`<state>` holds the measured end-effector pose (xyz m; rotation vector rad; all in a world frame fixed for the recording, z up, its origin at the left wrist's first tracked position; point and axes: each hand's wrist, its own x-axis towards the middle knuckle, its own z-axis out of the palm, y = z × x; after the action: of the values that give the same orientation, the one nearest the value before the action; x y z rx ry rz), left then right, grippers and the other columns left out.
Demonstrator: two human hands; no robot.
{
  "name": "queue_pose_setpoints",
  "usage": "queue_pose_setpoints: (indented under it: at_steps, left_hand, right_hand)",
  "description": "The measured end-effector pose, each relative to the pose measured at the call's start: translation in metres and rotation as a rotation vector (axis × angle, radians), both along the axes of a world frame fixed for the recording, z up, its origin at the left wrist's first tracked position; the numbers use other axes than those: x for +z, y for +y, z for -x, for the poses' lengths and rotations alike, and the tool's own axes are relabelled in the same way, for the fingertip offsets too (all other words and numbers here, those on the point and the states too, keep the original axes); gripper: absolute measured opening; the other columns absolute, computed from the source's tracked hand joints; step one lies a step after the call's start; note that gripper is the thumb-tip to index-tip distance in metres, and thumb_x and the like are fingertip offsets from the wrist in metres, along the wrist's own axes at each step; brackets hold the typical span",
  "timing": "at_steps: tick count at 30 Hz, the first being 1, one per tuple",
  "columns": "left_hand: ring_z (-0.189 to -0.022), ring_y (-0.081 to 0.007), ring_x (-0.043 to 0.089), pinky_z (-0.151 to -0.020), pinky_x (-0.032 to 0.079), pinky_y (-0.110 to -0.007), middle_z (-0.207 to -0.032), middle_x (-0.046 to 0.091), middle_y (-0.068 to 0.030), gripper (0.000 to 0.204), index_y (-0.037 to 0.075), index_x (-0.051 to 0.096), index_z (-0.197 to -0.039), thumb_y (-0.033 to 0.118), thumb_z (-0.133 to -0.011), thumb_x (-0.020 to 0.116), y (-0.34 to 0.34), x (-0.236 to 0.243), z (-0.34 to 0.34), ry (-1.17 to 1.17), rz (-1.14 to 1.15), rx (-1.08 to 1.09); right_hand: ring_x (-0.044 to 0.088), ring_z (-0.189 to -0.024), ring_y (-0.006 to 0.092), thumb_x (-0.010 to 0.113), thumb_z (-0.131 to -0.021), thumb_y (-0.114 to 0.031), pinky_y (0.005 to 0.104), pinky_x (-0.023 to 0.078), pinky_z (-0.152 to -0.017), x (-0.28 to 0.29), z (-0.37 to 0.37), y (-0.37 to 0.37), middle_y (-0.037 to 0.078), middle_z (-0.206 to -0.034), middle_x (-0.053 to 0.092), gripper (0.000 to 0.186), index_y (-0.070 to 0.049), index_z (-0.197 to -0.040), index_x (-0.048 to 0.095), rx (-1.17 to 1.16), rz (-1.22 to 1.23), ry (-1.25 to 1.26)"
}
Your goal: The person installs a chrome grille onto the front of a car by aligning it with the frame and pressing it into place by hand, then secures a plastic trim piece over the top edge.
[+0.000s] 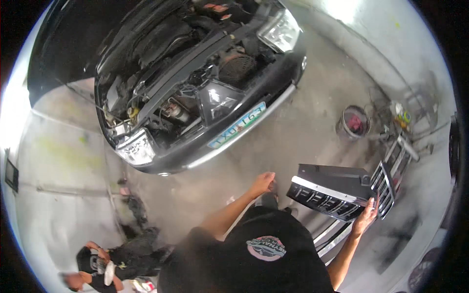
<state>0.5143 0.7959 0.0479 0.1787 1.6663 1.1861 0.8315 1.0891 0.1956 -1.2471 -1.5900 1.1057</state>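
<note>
My right hand (365,217) grips the end of a black car grille (328,172) with a chrome strip and dark slots, holding it out to my right. The thumb and fingers wrap its near corner. In front of my body, my left hand (264,183) has its fingers curled in, with nothing visible in it. Ahead stands a black car with its hood raised; its front bumper (195,159) is in place, and the engine bay lies exposed between two headlights (281,31). Behind the grille's right end is a slatted dark panel (383,189).
A dark bucket (352,122) with something reddish inside stands on the floor at right. Beyond the grille, a ladder-like metal frame (399,155) stands near the wall. At lower left, another person (95,263) holds a round pale thing. Light metal bars (332,234) lie below the grille.
</note>
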Motion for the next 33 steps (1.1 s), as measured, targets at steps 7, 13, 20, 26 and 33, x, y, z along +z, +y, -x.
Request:
queue_pose_setpoints:
  at_steps: [7,13,20,26,33]
  left_hand:
    - [-0.103,-0.0201,0.061,-0.084,0.053,-0.038,-0.118,0.064,-0.0102,0.058,0.007,0.056,-0.135,0.054,-0.103,0.046,-0.009,0.043,0.057,-0.081,-0.268,0.396]
    - [-0.107,-0.023,0.061,-0.089,0.052,-0.041,-0.124,0.062,-0.015,0.062,0.003,0.052,-0.138,0.054,-0.105,0.039,-0.042,0.089,0.119,0.078,-0.327,0.538]
    - [-0.093,-0.0253,0.067,-0.082,0.053,-0.04,-0.1,0.069,-0.0154,0.055,-0.002,0.052,-0.133,0.046,-0.108,0.038,-0.028,0.15,0.182,0.248,-0.366,0.666]
    - [-0.075,-0.0249,0.063,-0.086,0.05,-0.049,-0.073,0.063,-0.0096,0.063,-0.001,0.059,-0.122,0.056,-0.104,0.039,0.056,0.266,0.218,0.129,-1.035,0.672]
    - [-0.065,-0.0271,0.066,-0.094,0.046,-0.064,-0.061,0.06,-0.0109,0.051,0.008,0.068,-0.09,0.053,-0.103,0.049,0.185,0.382,0.272,-0.055,-1.695,0.058]
  right_hand:
    - [0.052,-0.068,0.0076,0.057,-0.099,-0.038,0.0252,0.042,-0.077,0.054,0.166,0.007,-0.002,-0.068,0.06,0.069,0.006,-0.149,0.039,0.316,0.036,0.206]
    - [0.057,-0.076,0.0102,0.06,-0.096,-0.046,0.0251,0.042,-0.083,0.085,0.271,0.005,0.004,-0.077,0.065,0.076,0.007,-0.147,0.042,0.408,0.058,0.228]
    - [0.046,-0.135,0.0276,0.06,-0.097,-0.045,0.0385,0.029,-0.116,0.092,0.323,0.078,0.019,-0.142,0.053,0.072,0.009,-0.143,0.046,0.464,0.103,0.351]
    - [0.051,-0.131,0.0232,0.048,-0.105,-0.036,0.0367,0.035,-0.113,0.078,0.378,0.174,0.013,-0.14,0.056,0.056,0.004,-0.145,0.046,0.511,0.14,0.408]
    - [0.051,-0.131,0.0242,0.046,-0.105,-0.036,0.0385,0.035,-0.114,0.059,0.469,0.309,0.013,-0.143,0.054,0.058,0.002,-0.149,0.042,0.625,0.322,0.403]
